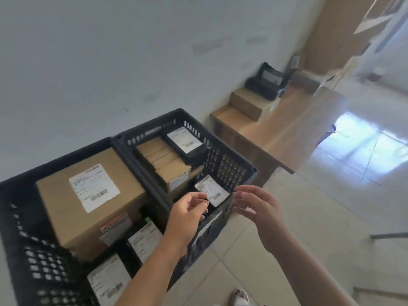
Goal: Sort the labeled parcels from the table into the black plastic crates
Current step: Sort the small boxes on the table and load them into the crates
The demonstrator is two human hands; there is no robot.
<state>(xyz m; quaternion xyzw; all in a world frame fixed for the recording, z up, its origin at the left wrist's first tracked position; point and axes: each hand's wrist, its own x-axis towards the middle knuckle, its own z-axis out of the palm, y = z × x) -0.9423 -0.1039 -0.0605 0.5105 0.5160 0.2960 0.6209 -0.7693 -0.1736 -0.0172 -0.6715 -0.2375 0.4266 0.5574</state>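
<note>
a: where are the hands?
b: both are over the near corner of the right-hand black crate (223, 164). the left hand (187, 212) reaches into it with fingers curled, touching the near edge of a small black parcel (210, 193) with a white label. i cannot tell whether it truly grips the parcel or only rests against it.
a: and the right hand?
b: the right hand (257, 206) hangs just outside the crate's rim, fingers spread and loosely bent, holding nothing.
a: what else lies in that crate?
b: a row of brown card boxes (163, 160) standing side by side, and at the far end a black labeled parcel (185, 140).
a: the other crate?
b: the left-hand black crate (28, 239) touches the first along one wall. it holds a large brown box (88, 202) with a white label on top, and several smaller labeled parcels (144, 240) in front of it.
a: anything around them?
b: a pale tiled floor (331, 206), a light wall (110, 62), wooden steps (254, 120) with a black device (266, 83) on top. a shoe (239, 298) shows at the bottom edge.
</note>
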